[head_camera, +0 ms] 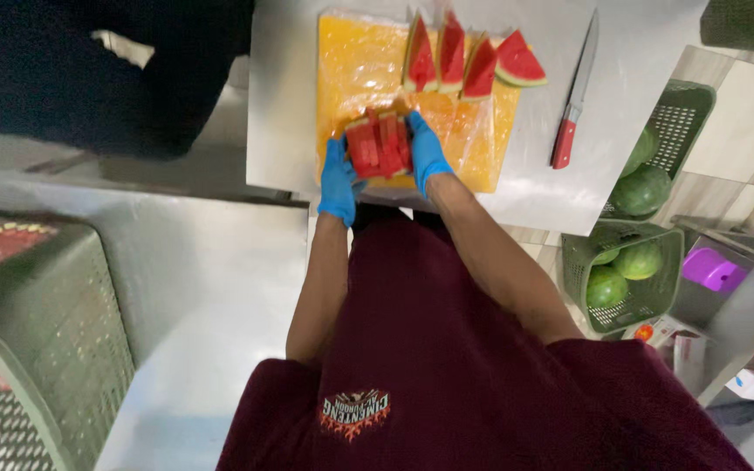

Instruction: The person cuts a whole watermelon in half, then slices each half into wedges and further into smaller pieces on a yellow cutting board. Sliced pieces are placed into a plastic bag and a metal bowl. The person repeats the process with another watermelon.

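Both hands wear blue gloves and press a stack of cut red watermelon pieces (379, 146) between them, at the near edge of an orange cutting board (364, 65) wrapped in clear film. My left hand (339, 180) is on the stack's left side, my right hand (427, 153) on its right side. Several watermelon wedges (469, 61) with green rind stand at the far edge of the board.
A red-handled knife (574, 96) lies on the steel table (534, 187) right of the board. Green baskets (626, 270) with whole watermelons (640, 259) sit on the floor to the right. A large green crate (37, 340) stands at the left. A dark-clothed person (89, 70) is at top left.
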`<control>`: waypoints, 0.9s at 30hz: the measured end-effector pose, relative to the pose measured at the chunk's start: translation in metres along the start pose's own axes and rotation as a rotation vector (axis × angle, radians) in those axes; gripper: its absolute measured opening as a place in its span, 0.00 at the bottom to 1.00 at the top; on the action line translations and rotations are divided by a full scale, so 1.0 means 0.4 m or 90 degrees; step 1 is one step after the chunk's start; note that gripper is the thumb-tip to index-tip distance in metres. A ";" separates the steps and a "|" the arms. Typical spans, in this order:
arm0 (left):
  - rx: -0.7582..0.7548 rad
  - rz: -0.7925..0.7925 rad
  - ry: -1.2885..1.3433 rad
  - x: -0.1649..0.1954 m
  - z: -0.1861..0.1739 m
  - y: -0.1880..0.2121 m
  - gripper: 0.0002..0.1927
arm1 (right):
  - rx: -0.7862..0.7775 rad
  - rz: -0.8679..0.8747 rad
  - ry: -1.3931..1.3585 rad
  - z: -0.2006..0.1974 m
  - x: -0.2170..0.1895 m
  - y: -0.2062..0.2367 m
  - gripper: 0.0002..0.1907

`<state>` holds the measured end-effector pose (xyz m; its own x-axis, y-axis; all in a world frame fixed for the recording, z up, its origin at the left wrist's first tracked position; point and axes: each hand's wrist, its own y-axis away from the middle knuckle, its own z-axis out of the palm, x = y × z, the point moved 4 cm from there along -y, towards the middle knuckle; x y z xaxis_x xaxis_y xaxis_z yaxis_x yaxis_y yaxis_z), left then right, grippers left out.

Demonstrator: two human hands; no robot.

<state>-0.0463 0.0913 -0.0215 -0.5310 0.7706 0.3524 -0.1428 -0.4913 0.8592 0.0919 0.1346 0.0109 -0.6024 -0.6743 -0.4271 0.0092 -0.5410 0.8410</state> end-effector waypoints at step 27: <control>-0.361 0.199 -0.182 0.778 1.056 -0.429 0.39 | -0.354 -0.049 -0.019 0.189 -1.144 -0.339 0.35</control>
<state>0.1657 0.5867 0.0974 -0.3885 0.5977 0.7013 -0.4736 -0.7824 0.4044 0.3059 0.5545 0.1173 -0.6405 -0.6117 -0.4642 0.3787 -0.7775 0.5020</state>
